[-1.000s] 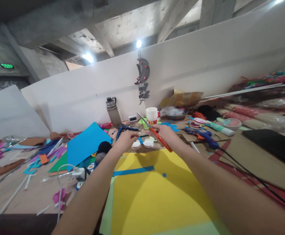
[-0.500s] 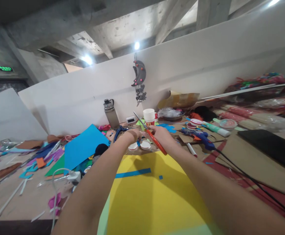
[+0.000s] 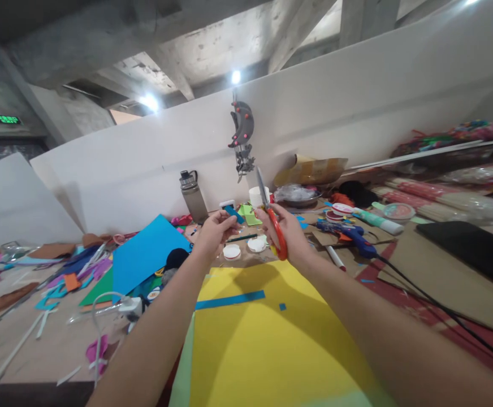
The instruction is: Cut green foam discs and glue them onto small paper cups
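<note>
My left hand (image 3: 215, 233) pinches a small blue paper strip (image 3: 233, 213) and holds it up above the table. My right hand (image 3: 288, 234) grips red-handled scissors (image 3: 272, 217), whose blades point up and slightly left, just right of the strip. Both hands hover past the far edge of a large yellow sheet (image 3: 263, 345). On that sheet lie a long blue strip (image 3: 229, 299) and a tiny blue scrap (image 3: 283, 307). Two small white lids (image 3: 243, 249) sit on the table beneath the hands.
A blue sheet (image 3: 145, 254) and paper scraps clutter the left. A grey bottle (image 3: 193, 196) and white cups (image 3: 256, 196) stand by the white wall. A blue glue gun (image 3: 348, 234) with a black cord lies right, near a black pad (image 3: 475, 251).
My left hand has lifted up with the blue strip now pinched and visible. The scissors have swung from pointing left along the table to nearly upright.
</note>
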### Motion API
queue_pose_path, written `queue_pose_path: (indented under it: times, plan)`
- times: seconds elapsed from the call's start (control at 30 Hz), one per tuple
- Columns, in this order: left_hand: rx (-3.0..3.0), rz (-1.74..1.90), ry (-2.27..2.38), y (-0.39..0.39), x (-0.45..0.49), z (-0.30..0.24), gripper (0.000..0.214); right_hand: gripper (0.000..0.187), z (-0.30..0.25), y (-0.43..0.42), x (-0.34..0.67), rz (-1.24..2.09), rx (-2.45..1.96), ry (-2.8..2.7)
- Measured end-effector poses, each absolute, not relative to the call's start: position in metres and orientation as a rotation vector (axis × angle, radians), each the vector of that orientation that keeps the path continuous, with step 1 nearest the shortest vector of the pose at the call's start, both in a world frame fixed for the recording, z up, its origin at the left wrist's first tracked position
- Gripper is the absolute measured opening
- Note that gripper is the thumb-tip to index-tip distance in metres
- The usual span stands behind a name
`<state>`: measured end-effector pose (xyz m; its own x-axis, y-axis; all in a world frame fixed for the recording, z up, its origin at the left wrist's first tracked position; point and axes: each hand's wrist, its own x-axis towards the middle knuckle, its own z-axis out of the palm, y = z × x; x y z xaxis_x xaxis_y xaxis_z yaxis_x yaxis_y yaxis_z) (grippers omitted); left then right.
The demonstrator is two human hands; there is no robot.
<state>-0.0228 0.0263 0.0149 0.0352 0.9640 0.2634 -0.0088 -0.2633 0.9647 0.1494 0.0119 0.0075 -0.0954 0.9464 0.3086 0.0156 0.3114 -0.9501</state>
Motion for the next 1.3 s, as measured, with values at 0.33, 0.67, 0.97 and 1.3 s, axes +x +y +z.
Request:
queue_pose_path:
  times: [0.33,0.67,0.97,1.3]
  plan:
    - [2.491,1.721,1.013,-0.018,-0.019,0.0,0.013,0.04,-0.011,0.002,0.13,1.373,-0.725,-1.144]
    - [1.363,1.488,0.941,-0.013,0.004,-0.016,0.027,0.049,-0.009,-0.002,0.135,1.032,-0.796,-1.262]
    - [1.094,1.376,0.832,-0.017,-0.004,-0.001,0.028,0.049,-0.011,-0.002,0.13,0.97,-0.742,-1.339]
    - [0.886,1.575,0.745,-0.008,-0.016,0.006,0.021,0.033,-0.017,-0.005,0.131,0.898,-0.834,-1.706]
